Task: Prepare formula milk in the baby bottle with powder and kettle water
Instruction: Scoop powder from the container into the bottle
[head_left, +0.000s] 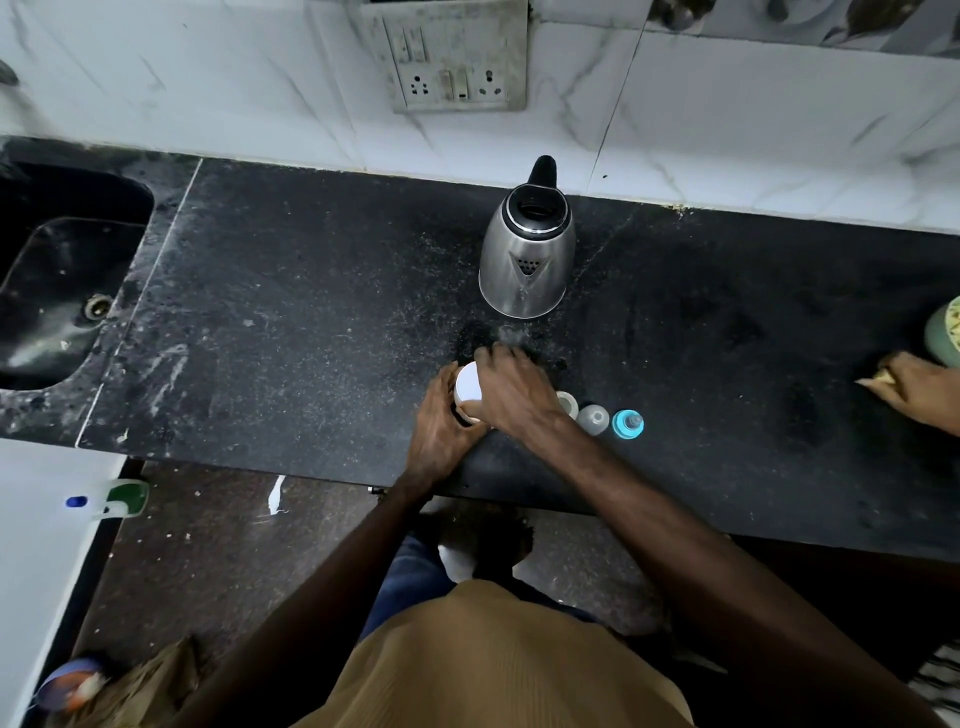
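Together left hand (441, 418), right hand (511, 397) grip white-lidded jar (467, 385); kettle (525, 260) open.

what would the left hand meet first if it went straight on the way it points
The left hand grips the white-lidded jar; past that, probably the kettle, though depth is unclear.

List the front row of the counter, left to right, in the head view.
Left hand → white-lidded container → right hand → white-rimmed piece → clear piece → blue teat ring → another person's hand.
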